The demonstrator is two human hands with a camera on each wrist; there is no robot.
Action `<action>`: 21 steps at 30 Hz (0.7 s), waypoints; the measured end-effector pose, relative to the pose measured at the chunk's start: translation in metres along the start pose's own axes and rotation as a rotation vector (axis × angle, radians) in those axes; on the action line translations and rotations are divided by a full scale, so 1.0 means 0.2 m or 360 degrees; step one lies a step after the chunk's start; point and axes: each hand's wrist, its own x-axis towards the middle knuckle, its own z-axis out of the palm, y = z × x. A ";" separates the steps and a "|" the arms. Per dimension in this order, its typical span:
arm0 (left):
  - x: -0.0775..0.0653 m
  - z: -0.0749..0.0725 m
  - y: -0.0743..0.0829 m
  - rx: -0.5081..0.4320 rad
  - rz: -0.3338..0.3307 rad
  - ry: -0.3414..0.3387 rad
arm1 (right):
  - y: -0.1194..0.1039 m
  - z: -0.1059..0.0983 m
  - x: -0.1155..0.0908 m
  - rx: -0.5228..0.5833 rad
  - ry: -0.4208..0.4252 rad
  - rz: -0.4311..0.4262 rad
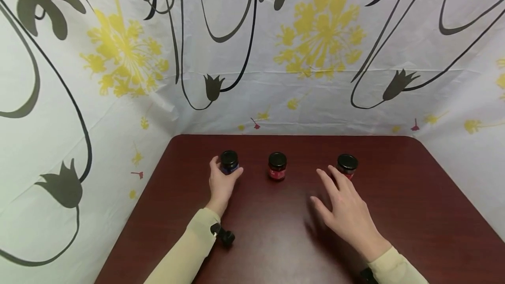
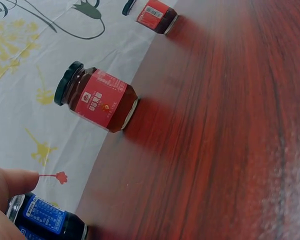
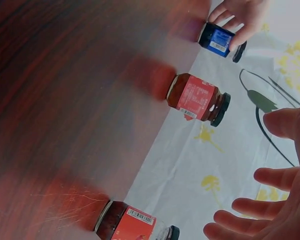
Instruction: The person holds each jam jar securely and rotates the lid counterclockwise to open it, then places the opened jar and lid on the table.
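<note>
At the left of the row, my left hand point(image 1: 222, 185) grips a dark-lidded jar with a blue label point(image 1: 229, 160), thumb on one side and fingers on the other. The left wrist view shows that blue label point(image 2: 44, 214) beside the thumb. In the middle stands a jar with a pinkish-red label point(image 1: 277, 166), untouched. My right hand point(image 1: 349, 214) hovers with spread fingers just in front of the right-hand jar point(image 1: 347, 163), overlapping its lower part in the head view. That jar's red label point(image 3: 135, 225) shows in the right wrist view, with the fingers apart from the glass.
All three jars stand upright toward the far edge of the dark red wooden table point(image 1: 268, 231). A white cloth with flower prints point(image 1: 252, 56) hangs behind and beside it. A small black wrist camera point(image 1: 225, 236) sticks out from the left sleeve.
</note>
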 end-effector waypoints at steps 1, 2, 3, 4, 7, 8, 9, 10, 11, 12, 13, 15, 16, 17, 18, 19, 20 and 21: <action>0.00 0.00 0.00 0.0004 -0.0001 0.0016 | 0.00 0.00 0.00 -0.0001 -0.0003 -0.0001; 0.00 0.01 0.00 0.0008 -0.0001 0.0033 | 0.00 0.00 0.00 -0.0001 -0.0005 -0.0002; 0.00 0.01 0.00 0.0009 -0.0005 0.0048 | 0.00 0.00 0.00 -0.0002 -0.0007 -0.0003; 0.01 0.02 0.00 0.0005 -0.0007 0.0059 | 0.00 0.00 0.00 -0.0004 -0.0009 -0.0002; 0.02 0.03 -0.01 0.0012 -0.0020 0.0086 | 0.00 0.00 -0.01 -0.0009 -0.0008 0.0008; 0.02 0.03 -0.01 0.0008 -0.0019 0.0092 | 0.00 -0.01 -0.01 -0.0010 -0.0007 0.0012; 0.02 0.04 -0.01 0.0004 -0.0018 0.0098 | 0.00 -0.01 -0.01 -0.0012 -0.0006 0.0015; 0.02 0.04 -0.01 0.0004 -0.0016 0.0102 | 0.00 -0.01 -0.02 -0.0014 -0.0006 0.0018; 0.02 0.04 -0.02 0.0007 -0.0015 0.0112 | 0.00 -0.01 -0.02 -0.0014 -0.0005 0.0019; 0.02 0.04 -0.02 0.0003 -0.0014 0.0118 | 0.00 -0.01 -0.02 -0.0015 -0.0005 0.0020; 0.02 0.05 -0.02 -0.0002 -0.0015 0.0128 | 0.00 -0.01 -0.01 -0.0016 -0.0004 0.0018; 0.03 0.05 -0.02 0.0001 -0.0029 0.0142 | 0.00 -0.01 -0.01 -0.0016 -0.0001 0.0012; 0.03 0.05 -0.02 0.0004 -0.0034 0.0148 | 0.00 -0.01 -0.01 -0.0015 0.0001 0.0009; 0.03 0.04 -0.02 0.0008 -0.0043 0.0151 | 0.00 -0.01 -0.01 -0.0015 0.0005 0.0004; 0.03 0.04 -0.02 0.0012 -0.0052 0.0151 | 0.00 -0.01 -0.01 -0.0015 0.0008 0.0001; 0.03 0.04 -0.02 0.0016 -0.0058 0.0152 | 0.00 -0.01 0.00 -0.0015 0.0009 -0.0003; 0.03 0.04 -0.03 0.0022 -0.0062 0.0153 | 0.00 -0.01 0.00 -0.0014 0.0009 -0.0004; 0.03 0.04 -0.03 0.0028 -0.0059 0.0154 | 0.00 -0.01 0.00 -0.0014 0.0010 -0.0006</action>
